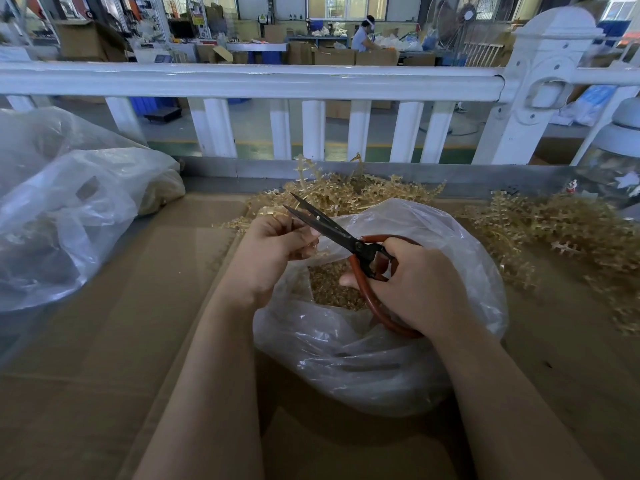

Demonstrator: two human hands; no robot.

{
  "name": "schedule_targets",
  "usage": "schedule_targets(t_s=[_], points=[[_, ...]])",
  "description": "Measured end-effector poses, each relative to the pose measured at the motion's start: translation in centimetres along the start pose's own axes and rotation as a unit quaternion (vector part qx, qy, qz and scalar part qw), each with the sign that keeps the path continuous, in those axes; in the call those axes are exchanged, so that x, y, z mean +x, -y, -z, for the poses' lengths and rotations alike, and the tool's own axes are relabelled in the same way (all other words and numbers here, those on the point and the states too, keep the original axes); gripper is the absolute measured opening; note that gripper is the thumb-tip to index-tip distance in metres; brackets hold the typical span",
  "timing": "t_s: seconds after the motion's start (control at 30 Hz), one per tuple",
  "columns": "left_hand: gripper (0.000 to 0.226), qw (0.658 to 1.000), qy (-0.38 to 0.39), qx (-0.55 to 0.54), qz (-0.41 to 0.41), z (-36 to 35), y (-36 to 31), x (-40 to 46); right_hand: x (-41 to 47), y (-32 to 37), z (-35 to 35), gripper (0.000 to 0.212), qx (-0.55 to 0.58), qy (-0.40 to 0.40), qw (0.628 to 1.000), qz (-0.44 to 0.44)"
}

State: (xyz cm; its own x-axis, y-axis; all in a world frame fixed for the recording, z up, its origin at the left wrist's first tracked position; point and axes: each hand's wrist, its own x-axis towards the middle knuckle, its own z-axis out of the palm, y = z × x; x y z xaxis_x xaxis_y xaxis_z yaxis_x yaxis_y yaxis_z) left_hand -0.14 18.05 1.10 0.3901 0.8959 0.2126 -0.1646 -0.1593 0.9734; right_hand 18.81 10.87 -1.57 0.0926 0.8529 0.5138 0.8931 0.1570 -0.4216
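My right hand (412,285) grips red-handled scissors (332,230), whose dark blades stand open and point up to the left. My left hand (273,247) pinches a gold plastic sprue piece (273,212) just left of the blades. Both hands hover over an open clear plastic bag (374,355) that holds several small gold cut pieces (332,285). The bag sits on a cardboard-covered table (104,341).
Piles of gold plastic sprues (540,230) lie behind and to the right of the bag. Large clear bags (69,209) sit at the left. A white railing (242,81) runs along the table's far edge, with a workshop and a seated person beyond.
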Motion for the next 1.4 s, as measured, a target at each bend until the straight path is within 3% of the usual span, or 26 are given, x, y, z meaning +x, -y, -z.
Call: schedule_targets(t_s=[0.2, 0.33, 0.5, 0.67, 0.93, 1.03, 1.2, 1.33, 1.4], points=[[0.029, 1.000, -0.015, 0.003, 0.014, 0.0, 0.0, 0.0, -0.1, 0.2, 0.2, 0.075, 0.020, 0.008, 1.000, -0.001], [0.013, 0.999, -0.014, 0.021, 0.030, 0.0, 0.2, 0.2, 0.1, 0.3, 0.4, 0.047, 0.102, -0.013, 0.994, -0.048], [0.005, 0.996, 0.051, 0.059, 0.039, -0.6, 0.3, 0.1, 0.6, 0.6, 0.3, 0.017, 0.231, 0.003, 0.967, -0.105], [0.013, 0.990, 0.083, 0.108, 0.027, -1.4, 0.4, 0.1, 0.8, 1.2, 0.2, 0.014, 0.338, 0.026, 0.931, -0.138], [0.021, 0.982, 0.115, 0.141, 0.047, -1.8, 0.6, 0.2, 1.0, 1.1, 0.2, 0.014, 0.355, 0.031, 0.919, -0.167], [0.017, 0.989, 0.089, 0.105, 0.059, -1.9, 0.6, 0.0, 1.1, 1.0, 0.1, 0.014, 0.353, 0.020, 0.919, -0.174], [0.036, 0.998, 0.045, -0.015, 0.051, -2.0, 0.2, 0.0, 1.0, 0.9, 0.1, 0.014, 0.356, 0.009, 0.916, -0.184], [0.014, 0.999, 0.028, -0.010, 0.044, -2.3, 0.1, 0.1, 1.1, 0.8, 0.0, 0.017, 0.339, 0.007, 0.925, -0.170], [0.013, 0.999, -0.002, -0.005, 0.038, -2.3, 0.0, 0.2, 0.9, 0.9, 0.1, 0.015, 0.323, 0.002, 0.934, -0.154]])
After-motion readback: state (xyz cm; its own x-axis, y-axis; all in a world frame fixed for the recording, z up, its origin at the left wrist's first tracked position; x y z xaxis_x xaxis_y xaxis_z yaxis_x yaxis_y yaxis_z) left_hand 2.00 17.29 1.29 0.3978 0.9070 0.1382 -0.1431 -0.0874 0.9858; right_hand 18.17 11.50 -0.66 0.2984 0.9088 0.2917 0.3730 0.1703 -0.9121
